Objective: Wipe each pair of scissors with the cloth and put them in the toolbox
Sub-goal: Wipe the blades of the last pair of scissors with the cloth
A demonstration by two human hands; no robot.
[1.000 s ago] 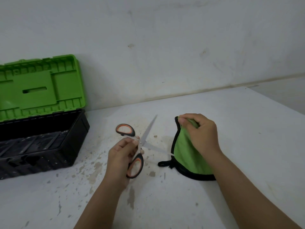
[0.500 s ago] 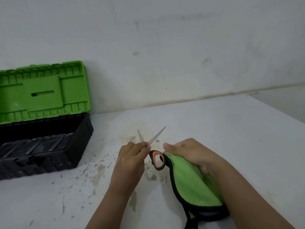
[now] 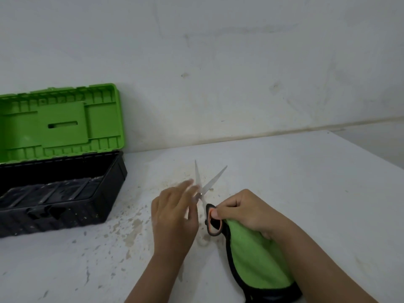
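**Op:** One pair of scissors point(image 3: 207, 186) in view, blades spread apart, tips pointing away from me toward the wall. I log the step as wiping, handle end. My right hand point(image 3: 244, 212) is closed on the green cloth point(image 3: 255, 256) and pinches the orange-and-black handle loop point(image 3: 213, 221) with thumb and forefinger; the cloth hangs from that hand down toward me, over the table point(image 3: 306, 182).

**Obs:** And the left?

**Op:** My left hand point(image 3: 175, 217) sits just beside the pivot, fingers loosely extended and blurred. I cannot tell whether they grip a blade or only touch it. The second handle loop is hidden, probably behind that hand.

**Obs:** Toolbox status?

**Op:** The toolbox point(image 3: 59, 193) stands well apart on my left against the wall, green lid point(image 3: 59, 121) up, black tray open. I cannot make out any scissors inside; the interior is dark.

**Obs:** Next move?

**Op:** My judgement: the blades look unwiped at this instant, since the cloth is at the handle only. The next move calls for a firm left-hand hold away from the cutting edges, then the cloth drawn along each blade from pivot to tip. After that, the blades closed before the carry left to the box. Risk noted: open blades near loose fingers.
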